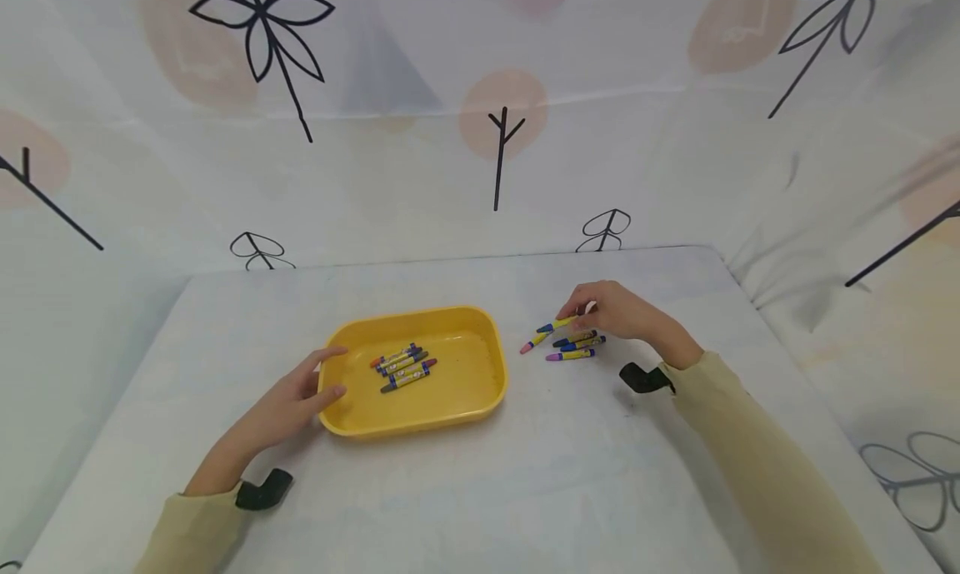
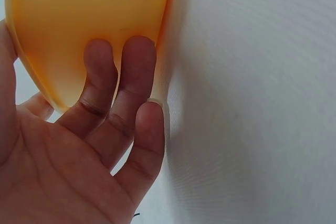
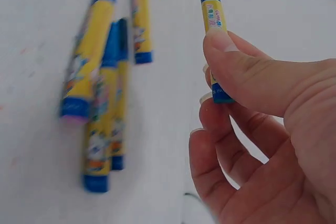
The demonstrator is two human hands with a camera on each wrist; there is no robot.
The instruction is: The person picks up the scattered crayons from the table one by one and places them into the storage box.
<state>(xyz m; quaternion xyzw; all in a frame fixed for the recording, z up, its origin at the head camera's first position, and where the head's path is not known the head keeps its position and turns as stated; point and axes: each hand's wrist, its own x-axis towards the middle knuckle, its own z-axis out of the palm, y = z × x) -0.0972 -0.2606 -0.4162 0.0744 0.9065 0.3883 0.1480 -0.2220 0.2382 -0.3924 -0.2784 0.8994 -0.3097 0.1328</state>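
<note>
My right hand (image 1: pixel 617 310) pinches a teal-tipped crayon (image 3: pixel 212 11) with a yellow wrapper between thumb and fingers. It is above a small group on the white table: a pink crayon (image 1: pixel 535 342), a purple crayon (image 1: pixel 572 355), a blue crayon (image 1: pixel 583 343) and a dark-tipped crayon (image 1: pixel 574 338). To the left stands a yellow tray (image 1: pixel 465 399) with several crayons lying together inside, one of them a grey-tipped crayon (image 1: pixel 406 377). My left hand (image 1: pixel 281 407) grips the tray's left edge. In the left wrist view, several curled fingers (image 2: pixel 137 69) touch the tray's outer wall.
The white table (image 1: pixel 480 499) runs up to a hanging cloth (image 1: pixel 420 182) printed with plants and pale blots. More cloth (image 1: pixel 862 341) hangs along the right side. A dark band (image 1: pixel 647 378) is on the right wrist, and another band (image 1: pixel 264 490) on the left.
</note>
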